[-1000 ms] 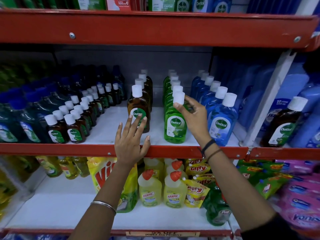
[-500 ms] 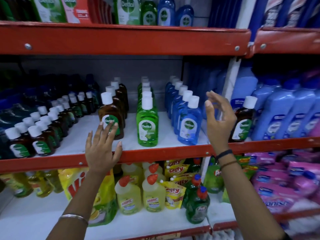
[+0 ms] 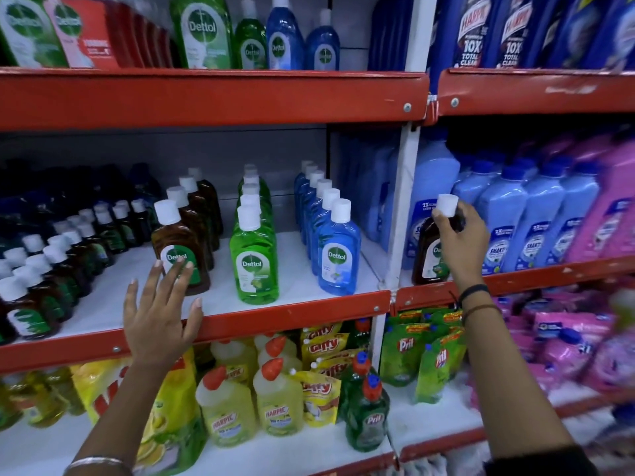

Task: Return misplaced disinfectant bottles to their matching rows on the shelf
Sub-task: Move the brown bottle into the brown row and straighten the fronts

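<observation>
A brown Dettol bottle (image 3: 427, 250) with a white cap stands in the right bay among light-blue cleaner bottles (image 3: 536, 218). My right hand (image 3: 462, 235) is closed around its neck, just below the cap. In the left bay stand a brown Dettol row (image 3: 180, 249), a green row (image 3: 253, 259) and a blue row (image 3: 338, 249). My left hand (image 3: 161, 310) is spread open on the red shelf lip (image 3: 292, 312), its fingertips in front of the front brown bottle's label.
A white upright (image 3: 400, 214) divides the two bays. Small brown bottles (image 3: 41, 269) fill the left of the shelf. Pink bottles (image 3: 611, 214) stand far right. Yellow and green cleaners (image 3: 278, 396) fill the shelf below, larger bottles (image 3: 202, 32) the one above.
The view has swung right. My right hand moved from the open space next to the blue row to the brown bottle in the right bay and closed on its neck. My left hand stays on the lip.
</observation>
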